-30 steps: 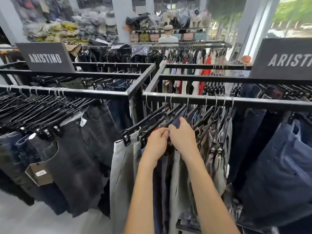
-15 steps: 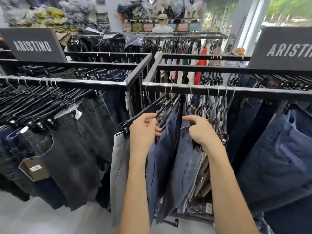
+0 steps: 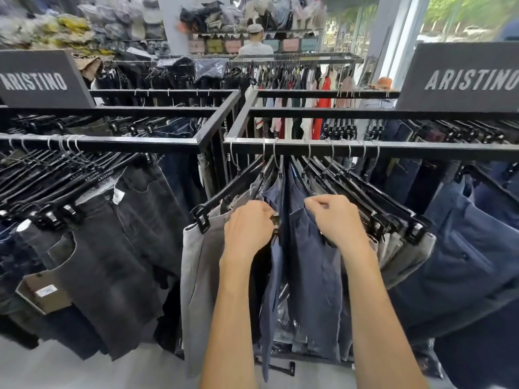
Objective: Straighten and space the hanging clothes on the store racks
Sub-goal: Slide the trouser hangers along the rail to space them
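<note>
Centre of frame: the fingers (image 3: 265,213) of the left hand (image 3: 247,231) are curled tight on what appears to be a hanger clip (image 3: 274,219) at the waistband of one pair of navy trousers (image 3: 271,276). The right hand (image 3: 335,220), fingers likewise curled, grips the waistband of a second navy pair (image 3: 314,276) just beside it. A dark gap separates the two garments. Both hang from the black rail (image 3: 393,151) across mid-frame, between grey trousers (image 3: 196,276) at left and clip hangers (image 3: 393,217) at right. Black jeans (image 3: 112,262) hang lower left; an ARISTINO sign (image 3: 463,80) stands upper right.
</note>
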